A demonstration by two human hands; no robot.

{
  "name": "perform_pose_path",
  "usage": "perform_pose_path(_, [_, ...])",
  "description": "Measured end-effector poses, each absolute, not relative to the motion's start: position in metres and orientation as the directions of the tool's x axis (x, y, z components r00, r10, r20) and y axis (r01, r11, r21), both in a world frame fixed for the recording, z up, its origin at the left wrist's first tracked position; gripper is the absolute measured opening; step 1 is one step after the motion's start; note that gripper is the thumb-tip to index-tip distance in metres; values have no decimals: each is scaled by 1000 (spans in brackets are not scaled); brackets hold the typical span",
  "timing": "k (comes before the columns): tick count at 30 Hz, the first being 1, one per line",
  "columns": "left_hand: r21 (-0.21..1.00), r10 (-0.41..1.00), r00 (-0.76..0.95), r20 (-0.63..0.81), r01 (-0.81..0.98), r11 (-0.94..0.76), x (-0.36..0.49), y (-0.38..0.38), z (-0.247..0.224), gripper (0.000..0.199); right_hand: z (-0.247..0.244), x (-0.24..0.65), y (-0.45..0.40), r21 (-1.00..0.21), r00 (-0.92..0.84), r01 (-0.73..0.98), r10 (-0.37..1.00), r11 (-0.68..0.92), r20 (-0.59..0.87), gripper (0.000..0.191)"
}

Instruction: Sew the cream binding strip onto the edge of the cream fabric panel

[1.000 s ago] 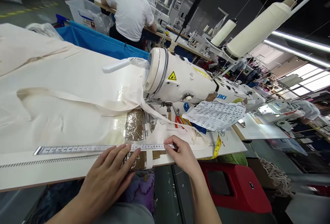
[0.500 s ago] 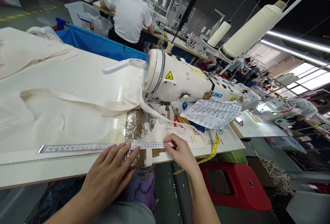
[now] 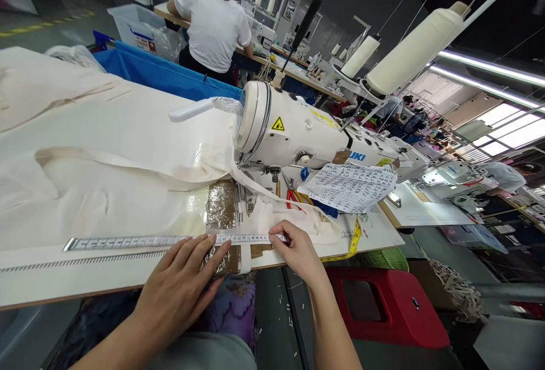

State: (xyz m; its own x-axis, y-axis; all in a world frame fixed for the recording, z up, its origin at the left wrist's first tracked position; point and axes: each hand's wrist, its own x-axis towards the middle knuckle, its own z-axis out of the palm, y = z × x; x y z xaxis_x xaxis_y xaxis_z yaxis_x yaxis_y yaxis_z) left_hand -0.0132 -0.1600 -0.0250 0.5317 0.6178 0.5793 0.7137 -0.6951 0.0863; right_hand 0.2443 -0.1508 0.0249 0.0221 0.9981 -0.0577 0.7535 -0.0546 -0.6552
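A white measuring tape (image 3: 123, 243) lies straight along the front edge of cream fabric (image 3: 140, 205) on the white table. My left hand (image 3: 183, 279) rests flat across the tape's middle, fingers spread, beside brown taping on the table edge. The thumb and forefinger of my right hand (image 3: 296, 248) pinch the tape farther right. Behind my hands stands a white sewing machine (image 3: 293, 126), with a narrow cream strip of the fabric running past its needle area. The tape's metal end lies at the left.
Red-handled snips (image 3: 292, 195) and a sheet of handwritten paper (image 3: 351, 187) are by the machine. A yellow tape (image 3: 354, 240) hangs over the right table edge, above a red stool (image 3: 395, 307). A person in white (image 3: 215, 24) sits beyond a blue cloth bin (image 3: 166, 72).
The yellow tape's loose end, seen under my right wrist before, no longer shows there. Both hands keep their places on the white tape.
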Motion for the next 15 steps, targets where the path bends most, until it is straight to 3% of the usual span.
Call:
perform_pose_path(9, [126, 620, 522, 586, 697, -706, -11, -160, -28, 41, 21, 244, -150, -656, 7, 754, 999, -34, -43, 18])
perform_pose_path(15, [338, 649, 468, 600, 587, -735, -56, -169, -23, 51, 56, 277, -181, -694, -302, 709, 943, 124, -141, 20])
